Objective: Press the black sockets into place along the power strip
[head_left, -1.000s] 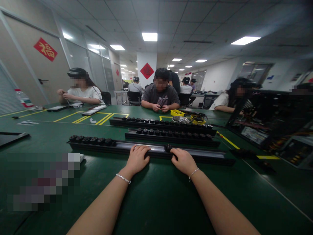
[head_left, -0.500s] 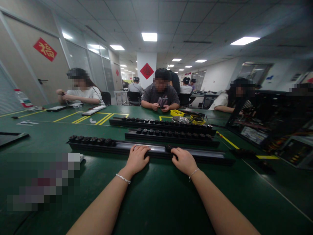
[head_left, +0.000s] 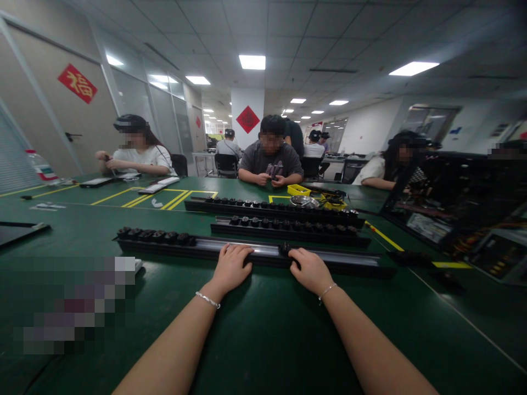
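A long black rail lies crosswise on the green table, with several black pieces at its left end. One small black piece sits in the rail's channel right of the middle. My left hand rests on the rail's near edge, fingers over the channel and thumb apart. At the single piece is my right hand, its bent fingertips touching or very near the piece's right side; whether they grip it cannot be made out.
Two more black rails with several black pieces lie behind. An open computer case stands at right. A yellow tray, a bottle and a dark frame are further out. People sit across the table.
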`<action>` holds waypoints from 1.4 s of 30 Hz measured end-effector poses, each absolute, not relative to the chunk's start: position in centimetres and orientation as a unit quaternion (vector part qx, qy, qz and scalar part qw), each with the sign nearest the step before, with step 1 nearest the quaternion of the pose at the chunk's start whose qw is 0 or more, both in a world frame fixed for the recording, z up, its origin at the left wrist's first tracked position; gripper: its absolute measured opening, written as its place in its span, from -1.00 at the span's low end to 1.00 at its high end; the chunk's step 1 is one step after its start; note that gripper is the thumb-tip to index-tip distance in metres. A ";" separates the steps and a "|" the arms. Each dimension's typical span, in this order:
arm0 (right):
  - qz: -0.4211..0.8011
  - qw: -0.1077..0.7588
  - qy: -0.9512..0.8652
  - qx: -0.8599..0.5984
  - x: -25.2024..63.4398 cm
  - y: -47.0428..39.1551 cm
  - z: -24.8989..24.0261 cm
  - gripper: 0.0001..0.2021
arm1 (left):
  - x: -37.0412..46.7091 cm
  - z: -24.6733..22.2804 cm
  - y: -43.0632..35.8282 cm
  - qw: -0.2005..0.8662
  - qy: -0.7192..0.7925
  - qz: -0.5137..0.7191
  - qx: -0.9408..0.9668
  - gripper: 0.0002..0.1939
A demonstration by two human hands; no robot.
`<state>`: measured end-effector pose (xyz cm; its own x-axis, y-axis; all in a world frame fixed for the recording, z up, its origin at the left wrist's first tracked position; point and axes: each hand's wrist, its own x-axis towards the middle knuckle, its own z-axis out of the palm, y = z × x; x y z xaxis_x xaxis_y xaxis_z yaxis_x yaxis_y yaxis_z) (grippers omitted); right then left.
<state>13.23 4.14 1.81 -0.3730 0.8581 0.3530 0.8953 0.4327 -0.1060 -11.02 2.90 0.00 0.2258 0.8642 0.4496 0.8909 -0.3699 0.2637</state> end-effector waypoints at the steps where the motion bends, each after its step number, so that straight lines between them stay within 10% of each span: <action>1: -0.050 0.180 -0.826 -0.531 13.2 4.1 1.8 -0.74 | -11.0 0.0 2.9 0.024 -0.562 -0.268 -0.782 -0.65; 42: -0.058 0.198 -0.817 -0.538 13.3 4.0 1.9 -0.79 | -10.9 0.0 3.0 0.026 -0.572 -0.263 -0.777 -0.65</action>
